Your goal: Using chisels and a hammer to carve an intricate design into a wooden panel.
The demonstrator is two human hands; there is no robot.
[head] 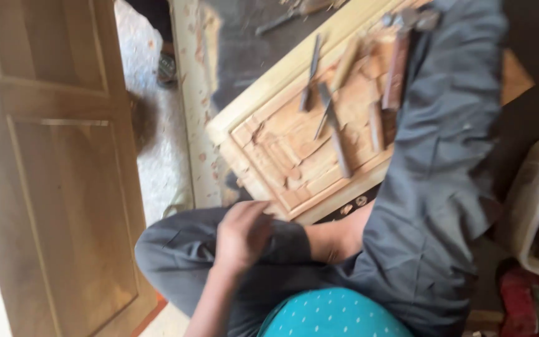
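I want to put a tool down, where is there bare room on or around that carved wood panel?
The carved panel has bare room on its lower corner, beside the left hand resting on the grey trouser knee. Its upper middle is crowded with chisels. The pale floor strip between the panel and the wooden door also looks free.

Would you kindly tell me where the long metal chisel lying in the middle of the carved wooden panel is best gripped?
Grip the long metal chisel around its upper shaft, coming from above: it lies flat on the carved wooden panel, running lengthwise, with other tools close alongside. The picture is too blurred to tell its cutting end. The left hand rests on the knee, nearest it.
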